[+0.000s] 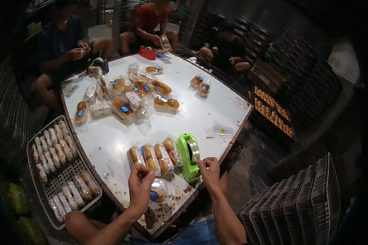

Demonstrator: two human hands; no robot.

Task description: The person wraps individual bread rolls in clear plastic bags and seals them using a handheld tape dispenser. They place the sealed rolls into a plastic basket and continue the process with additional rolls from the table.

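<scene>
My left hand (139, 190) is at the near part of the white table (190, 122), thumb and forefinger close together. Just right of it lies a bread roll in a clear plastic bag (158, 190) with a blue label; whether my fingers pinch the bag is unclear. My right hand (209, 172) is at the front end of a green tape dispenser (187, 159), fingertips bunched near its cutting edge. Any tape between them is too fine to make out. Left of the dispenser, several bagged bread packs (155, 156) stand in a row, touching one another.
Bagged breads (122, 107) are heaped across the table. A plastic crate (66, 171) of packed bread is at the left. Beyond sit three people, one holding a bagged bread (165, 43) near a red tape dispenser (147, 53). Stacked crates (294, 199) stand right; bread trays (271, 111) lie behind.
</scene>
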